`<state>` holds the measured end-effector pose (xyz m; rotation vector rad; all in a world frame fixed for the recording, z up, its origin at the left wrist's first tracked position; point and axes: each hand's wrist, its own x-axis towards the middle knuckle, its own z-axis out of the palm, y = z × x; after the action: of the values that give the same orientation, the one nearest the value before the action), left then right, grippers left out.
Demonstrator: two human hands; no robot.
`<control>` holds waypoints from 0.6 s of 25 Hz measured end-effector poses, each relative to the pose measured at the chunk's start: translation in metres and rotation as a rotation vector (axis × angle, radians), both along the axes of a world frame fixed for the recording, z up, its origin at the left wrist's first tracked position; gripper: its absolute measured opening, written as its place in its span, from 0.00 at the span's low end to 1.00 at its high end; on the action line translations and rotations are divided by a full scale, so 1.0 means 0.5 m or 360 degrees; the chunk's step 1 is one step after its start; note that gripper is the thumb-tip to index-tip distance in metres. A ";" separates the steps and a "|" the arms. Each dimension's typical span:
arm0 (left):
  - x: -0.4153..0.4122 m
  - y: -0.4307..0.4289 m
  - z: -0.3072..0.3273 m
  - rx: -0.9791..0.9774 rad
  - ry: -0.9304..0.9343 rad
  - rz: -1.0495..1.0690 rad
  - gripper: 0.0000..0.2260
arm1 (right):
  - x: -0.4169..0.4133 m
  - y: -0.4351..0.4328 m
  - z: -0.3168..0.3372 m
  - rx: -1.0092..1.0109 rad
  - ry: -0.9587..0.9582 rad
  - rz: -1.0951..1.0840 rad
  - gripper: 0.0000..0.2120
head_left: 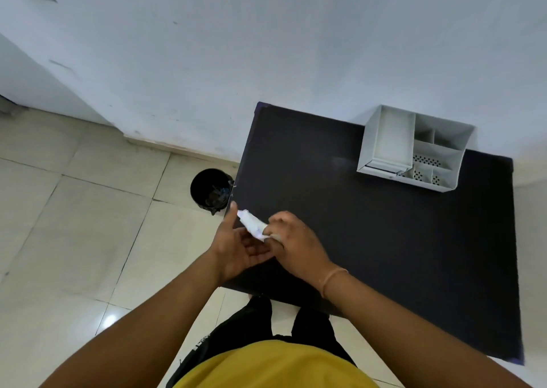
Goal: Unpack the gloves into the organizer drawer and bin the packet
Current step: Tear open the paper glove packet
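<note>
- 2 hands over the near-left corner of the tabletop (pixel 370 239), close together.
- Right hand (pixel 291 241): grip clamped on 1 small white roll (pixel 251 224) — packet or gloves, can't tell; blurred.
- Left hand (pixel 236 247): palm up, fingers apart, just under the roll; thumb tip near its far end. Contact unclear.
- 1 thin band (pixel 333 278) on the right wrist.
- 1 white organizer (pixel 414 147) at the far side of the tabletop, well apart from the hands; 1 drawer (pixel 387 140) pulled out on its left, looks empty.
- 1 black bin (pixel 211 190) on the floor (pixel 74 210), just beside the tabletop's left edge; some dark litter inside.
</note>
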<state>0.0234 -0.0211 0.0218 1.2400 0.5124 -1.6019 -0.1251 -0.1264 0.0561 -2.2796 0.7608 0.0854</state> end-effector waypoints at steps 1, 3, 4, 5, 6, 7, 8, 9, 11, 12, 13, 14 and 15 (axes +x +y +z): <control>0.005 -0.015 0.027 -0.0110 0.0041 0.0004 0.35 | -0.019 -0.007 0.029 -0.0238 -0.0044 0.0199 0.09; 0.008 -0.050 0.072 -0.0244 -0.0019 -0.0076 0.23 | -0.058 -0.018 0.080 -0.0323 0.0011 0.0278 0.11; 0.007 -0.065 0.093 -0.0283 -0.0088 -0.0116 0.20 | -0.074 -0.024 0.108 -0.0193 0.0070 0.0115 0.14; 0.006 -0.079 0.111 -0.0318 -0.0150 -0.0141 0.18 | -0.086 -0.029 0.132 -0.0054 0.0094 -0.0112 0.17; 0.005 -0.092 0.129 -0.0350 -0.0201 -0.0159 0.16 | -0.093 -0.036 0.151 0.0051 0.0107 -0.0326 0.20; 0.004 -0.103 0.147 -0.0382 -0.0240 -0.0182 0.14 | -0.096 -0.043 0.164 0.0097 0.0116 -0.0479 0.22; 0.003 -0.111 0.160 -0.0420 -0.0269 -0.0219 0.13 | -0.097 -0.051 0.170 0.0126 0.0123 -0.0573 0.22; 0.003 -0.116 0.171 -0.0457 -0.0295 -0.0263 0.14 | -0.094 -0.058 0.174 0.0162 0.0126 -0.0620 0.21; 0.006 -0.121 0.181 -0.0501 -0.0335 -0.0351 0.14 | -0.089 -0.072 0.183 0.0270 0.0180 -0.0667 0.17; 0.006 -0.121 0.189 -0.0513 -0.0346 -0.0391 0.14 | -0.087 -0.078 0.187 0.0312 0.0230 -0.0669 0.14; 0.006 -0.119 0.195 -0.0516 -0.0349 -0.0419 0.14 | -0.088 -0.082 0.191 0.0341 0.0267 -0.0657 0.11; 0.006 -0.117 0.201 -0.0519 -0.0336 -0.0431 0.13 | -0.089 -0.085 0.195 0.0370 0.0282 -0.0639 0.08; 0.006 -0.113 0.207 -0.0520 -0.0321 -0.0430 0.13 | -0.090 -0.085 0.198 0.0407 0.0267 -0.0619 0.07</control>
<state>0.0265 -0.0779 0.1253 1.2371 -0.0483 -1.6780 -0.1703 -0.1691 0.1553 -1.8657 1.1955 0.1825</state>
